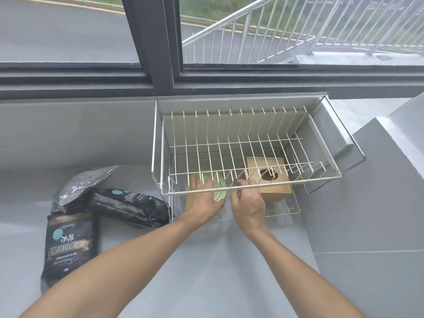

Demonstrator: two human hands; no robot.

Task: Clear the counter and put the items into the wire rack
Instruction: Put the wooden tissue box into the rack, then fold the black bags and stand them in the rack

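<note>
Rack (250, 143): beneath its top tier both my hands, left (202, 200) and right (249, 204), clasp a green dish (219, 188). Box (268, 177) just right; bags (68, 246) left on bench (206, 271), print unreadable.

Three dark foil bags lie at the counter's left edge: one flat (68, 246), one on its side (130, 206), one silvery (85, 183). One wire rack (250, 143) holds one wooden box (268, 177) and one green dish (219, 189).

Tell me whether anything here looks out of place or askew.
Three dark bags lie in a loose heap on the counter left of the wire rack, overlapping at different angles; nothing looks spilled or damaged.
</note>
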